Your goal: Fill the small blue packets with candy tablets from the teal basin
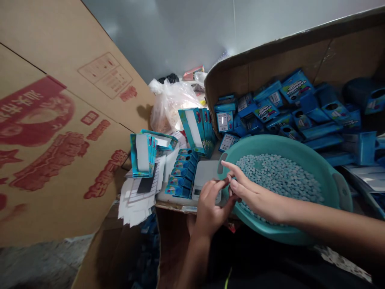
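My left hand [212,200] and my right hand [248,188] meet over the near left rim of a turquoise basin [279,140]. The left fingers are bent in a pinch against the curled fingers of the right hand. My right index finger points out to the left while its other fingers are folded. Whatever lies between them is hidden. Pale blue candies [285,176] cover the basin's bottom. Just beyond the left hand is a white scale [206,172], partly covered by it. A row of small blue boxes [180,174] stands beside the scale.
Blue printed cartons [264,110] fill a large cardboard box [234,78] behind the basin. Stacked blue sleeves [192,128] and more sleeves [142,154] stand to the left, above white paper sheets [138,200]. A tall printed carton [60,120] blocks the left side. Behind is a plastic bag [173,102].
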Motion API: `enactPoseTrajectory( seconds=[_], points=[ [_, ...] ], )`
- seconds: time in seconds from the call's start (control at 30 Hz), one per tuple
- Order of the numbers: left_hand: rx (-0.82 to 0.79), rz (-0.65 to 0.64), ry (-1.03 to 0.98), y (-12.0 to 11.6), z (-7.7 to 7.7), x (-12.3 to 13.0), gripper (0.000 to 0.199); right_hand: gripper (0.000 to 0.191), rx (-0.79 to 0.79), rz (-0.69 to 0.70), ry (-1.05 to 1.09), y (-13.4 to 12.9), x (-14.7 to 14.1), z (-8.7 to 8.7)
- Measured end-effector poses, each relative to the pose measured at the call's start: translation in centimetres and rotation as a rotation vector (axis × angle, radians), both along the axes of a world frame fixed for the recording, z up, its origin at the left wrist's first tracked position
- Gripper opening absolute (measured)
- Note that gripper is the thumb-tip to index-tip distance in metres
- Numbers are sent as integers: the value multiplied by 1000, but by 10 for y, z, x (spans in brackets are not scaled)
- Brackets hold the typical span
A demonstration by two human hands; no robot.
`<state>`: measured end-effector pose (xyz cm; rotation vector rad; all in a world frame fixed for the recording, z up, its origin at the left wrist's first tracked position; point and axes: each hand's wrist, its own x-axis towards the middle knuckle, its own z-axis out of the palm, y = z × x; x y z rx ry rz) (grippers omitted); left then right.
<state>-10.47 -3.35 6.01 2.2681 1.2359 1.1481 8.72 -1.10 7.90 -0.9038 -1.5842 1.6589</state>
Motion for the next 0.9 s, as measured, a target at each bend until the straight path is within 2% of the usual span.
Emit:
enactPoseTrajectory(
  seconds=[0.17,0.27,0.37,0.47,0.5,0.57,0.63,0.7,0.8,0.9],
  points=[
    [88,90,299,1,12,4,21,98,-116,-48,122,4,-14,-20],
    [154,100,304,-4,8,8,12,87,-196,-123,238,8,-25,-37],
    [258,197,237,7,2,-10,8,78,-167,-239,335,10,-30,-43],
    [346,458,308,46,3,-52,11,69,-50,-281,353,8,-26,-36],
    [299,516,373,63,5,-66,15,67,-8,-264,342,7,-23,-32],
    [98,624,599,98,11,-88,17,66,70,-199,310,3,-17,-25],
    [-114,609,833,126,15,-99,21,67,189,-141,271,1,-10,-19],
    [-213,545,928,141,14,-101,22,69,372,-111,217,0,-5,-15],
    [-226,518,922,145,7,-98,19,71,661,-92,102,3,2,-9],
    [-225,534,933,140,-3,-93,19,73,798,-48,-4,5,6,-5]
  ],
)
